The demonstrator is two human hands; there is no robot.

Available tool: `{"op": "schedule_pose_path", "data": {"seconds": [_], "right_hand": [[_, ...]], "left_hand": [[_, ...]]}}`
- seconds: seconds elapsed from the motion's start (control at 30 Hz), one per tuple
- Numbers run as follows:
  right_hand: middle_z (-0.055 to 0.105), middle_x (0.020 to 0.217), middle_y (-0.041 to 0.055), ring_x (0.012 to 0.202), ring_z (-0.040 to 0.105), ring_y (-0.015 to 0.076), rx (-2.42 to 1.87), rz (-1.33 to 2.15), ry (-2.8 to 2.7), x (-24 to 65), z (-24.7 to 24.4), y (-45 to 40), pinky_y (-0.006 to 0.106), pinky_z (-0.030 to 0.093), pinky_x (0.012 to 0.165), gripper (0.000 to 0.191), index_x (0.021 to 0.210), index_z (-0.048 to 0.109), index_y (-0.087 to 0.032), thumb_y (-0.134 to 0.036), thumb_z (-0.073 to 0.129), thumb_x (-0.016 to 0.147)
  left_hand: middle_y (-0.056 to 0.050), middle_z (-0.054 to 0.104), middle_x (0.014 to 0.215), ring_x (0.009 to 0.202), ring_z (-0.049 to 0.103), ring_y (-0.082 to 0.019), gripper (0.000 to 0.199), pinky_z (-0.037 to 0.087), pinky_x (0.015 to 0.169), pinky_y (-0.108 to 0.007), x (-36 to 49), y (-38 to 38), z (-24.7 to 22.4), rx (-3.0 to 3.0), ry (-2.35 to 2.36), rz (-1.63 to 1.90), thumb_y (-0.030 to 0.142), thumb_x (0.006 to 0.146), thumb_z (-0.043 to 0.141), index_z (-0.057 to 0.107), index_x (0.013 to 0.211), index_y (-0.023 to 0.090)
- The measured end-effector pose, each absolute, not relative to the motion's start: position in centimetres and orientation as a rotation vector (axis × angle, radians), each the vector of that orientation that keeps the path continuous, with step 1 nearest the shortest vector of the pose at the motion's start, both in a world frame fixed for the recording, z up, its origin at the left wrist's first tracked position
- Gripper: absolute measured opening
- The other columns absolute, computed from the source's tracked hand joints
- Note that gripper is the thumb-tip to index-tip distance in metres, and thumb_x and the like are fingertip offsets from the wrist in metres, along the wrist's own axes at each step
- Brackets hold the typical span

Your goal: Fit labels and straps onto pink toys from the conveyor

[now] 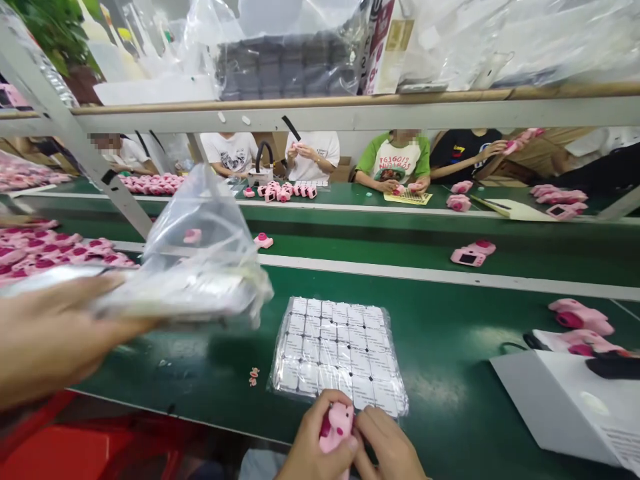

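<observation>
**Pink toy camera held in both hands at bench edge**

The person's left hand (313, 443) and right hand (387, 447) are closed on the sides of a pink plastic toy camera (337, 427) above a green work bench (440, 320). It appears light and stiff; the sides offer a secure hold. A sheet of white squares in clear film (340, 353) lies just ahead. A co-worker's hand (50, 333) holds a clear plastic bag (200, 267).

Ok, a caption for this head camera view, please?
Hands hold a pink toy camera beside bagged white squares on a green bench.
</observation>
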State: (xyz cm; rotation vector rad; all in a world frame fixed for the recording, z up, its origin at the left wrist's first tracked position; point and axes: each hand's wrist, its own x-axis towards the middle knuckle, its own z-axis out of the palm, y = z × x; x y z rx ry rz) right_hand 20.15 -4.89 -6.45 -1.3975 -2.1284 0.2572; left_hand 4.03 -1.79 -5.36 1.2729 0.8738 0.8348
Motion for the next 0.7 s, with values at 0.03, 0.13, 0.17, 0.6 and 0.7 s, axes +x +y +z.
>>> {"op": "schedule_pose_path", "data": {"seconds": [0.03, 0.13, 0.17, 0.6, 0.7], "right_hand": [[0.058, 0.072, 0.0018, 0.066, 0.057, 0.0168, -1.398, 0.251, -2.093, 19.9, -6.0, -4.8, 0.025, 0.045, 0.057, 0.014, 0.083, 0.052, -0.021, -0.014, 0.045, 0.092], [0.054, 0.069, 0.0009, 0.063, 0.053, 0.0159, -1.392, 0.228, -2.006, 19.4, -4.9, -4.6, 0.025, 0.041, 0.056, 0.018, 0.077, 0.049, -0.02, -0.013, 0.043, 0.093], [0.054, 0.069, 0.0006, 0.063, 0.052, 0.0155, -1.391, 0.231, -1.988, 19.3, -4.6, -4.5, 0.025, 0.04, 0.055, 0.019, 0.076, 0.047, -0.02, -0.012, 0.043, 0.093], [0.048, 0.068, -0.0006, 0.065, 0.047, 0.0131, -1.384, 0.331, -1.908, 19.7, -2.2, -4.7, 0.024, 0.033, 0.057, 0.022, 0.071, 0.04, -0.02, -0.008, 0.041, 0.09], [0.047, 0.068, -0.001, 0.064, 0.046, 0.0126, -1.363, 0.305, -1.903, 19.7, -2.0, -4.8, 0.024, 0.033, 0.056, 0.022, 0.071, 0.039, -0.019, -0.008, 0.042, 0.089]], "left_hand": [[-0.004, 0.053, 0.091, 0.083, 0.049, -0.02, 0.042, 0.039, 0.077, -0.03, 4.0, -1.7, -5.0, 1.289, 0.878, 0.846, 0.049, 0.076, 0.066, 0.055, 0.104, 0.019], [-0.005, 0.054, 0.091, 0.083, 0.05, -0.02, 0.043, 0.04, 0.076, -0.03, 4.0, -1.5, -4.1, 1.291, 0.865, 0.857, 0.051, 0.08, 0.063, 0.055, 0.106, 0.018], [-0.005, 0.054, 0.092, 0.084, 0.05, -0.021, 0.043, 0.04, 0.077, -0.03, 4.0, -1.5, -3.9, 1.279, 0.861, 0.855, 0.051, 0.08, 0.062, 0.055, 0.107, 0.018], [-0.003, 0.056, 0.093, 0.086, 0.052, -0.019, 0.036, 0.044, 0.08, -0.028, 4.3, -1.5, -2.1, 1.198, 0.8, 0.849, 0.048, 0.082, 0.064, 0.057, 0.105, 0.021], [-0.003, 0.056, 0.092, 0.085, 0.052, -0.019, 0.036, 0.044, 0.079, -0.028, 4.3, -1.5, -2.0, 1.216, 0.808, 0.844, 0.048, 0.082, 0.064, 0.057, 0.105, 0.021]]}}
